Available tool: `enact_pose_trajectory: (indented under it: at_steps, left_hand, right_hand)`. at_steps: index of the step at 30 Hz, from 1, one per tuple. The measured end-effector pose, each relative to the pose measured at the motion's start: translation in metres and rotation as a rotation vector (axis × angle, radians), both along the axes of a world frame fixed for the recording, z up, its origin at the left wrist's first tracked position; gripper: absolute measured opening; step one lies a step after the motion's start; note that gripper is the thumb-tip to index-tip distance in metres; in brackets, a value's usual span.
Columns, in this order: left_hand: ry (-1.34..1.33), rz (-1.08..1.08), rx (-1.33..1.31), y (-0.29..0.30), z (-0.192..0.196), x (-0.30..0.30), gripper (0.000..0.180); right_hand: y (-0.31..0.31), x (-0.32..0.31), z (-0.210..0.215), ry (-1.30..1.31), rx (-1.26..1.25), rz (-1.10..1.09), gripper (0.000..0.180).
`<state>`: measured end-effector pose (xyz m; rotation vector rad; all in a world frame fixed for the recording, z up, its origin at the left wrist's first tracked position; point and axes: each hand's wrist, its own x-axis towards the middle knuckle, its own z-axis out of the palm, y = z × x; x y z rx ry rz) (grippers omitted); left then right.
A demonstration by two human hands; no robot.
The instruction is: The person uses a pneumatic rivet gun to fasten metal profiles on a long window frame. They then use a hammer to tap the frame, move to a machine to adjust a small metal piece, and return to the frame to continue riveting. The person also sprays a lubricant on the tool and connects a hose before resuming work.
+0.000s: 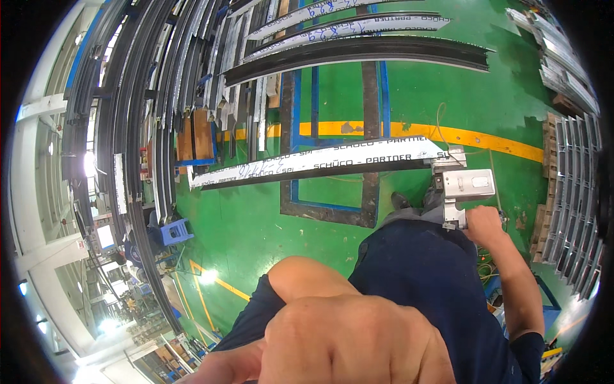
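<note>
- Right hand [484, 224] curls round the near end of a shiny, boxy metal tool [469, 184]
- Left hand [358, 339] is up close, I cannot tell its grip
- Tool sits at the end of a long bar [320, 161] with white film

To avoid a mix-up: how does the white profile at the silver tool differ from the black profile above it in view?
The white profile shows printed film above a dark edge; the black profile shows lengthwise ridges. The white profile's right end is at the silver tool; the black profile's is clear of it. Both are long and narrow.
</note>
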<state>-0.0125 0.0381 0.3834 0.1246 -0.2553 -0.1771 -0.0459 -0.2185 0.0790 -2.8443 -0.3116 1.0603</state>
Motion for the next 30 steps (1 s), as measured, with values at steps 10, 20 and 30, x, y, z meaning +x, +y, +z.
enact_pose_trajectory:
  at_steps: [10, 20, 30]
  left_hand:
    - [0.173, -0.133, 0.198, 0.045, -0.116, 0.053, 0.067]
    - [0.286, 0.05, 0.325, 0.063, -0.17, 0.04, 0.061]
    - [-0.912, -0.193, 2.569, 0.123, -0.34, -0.052, 0.081]
  right_hand:
    - [-0.001, 0.004, -0.006, 0.04, 0.008, 0.038, 0.021]
    - [-0.009, 0.002, -0.013, 0.036, 0.003, 0.071, 0.014]
    - [0.0, 0.007, 0.006, 0.059, 0.014, 0.048, 0.024]
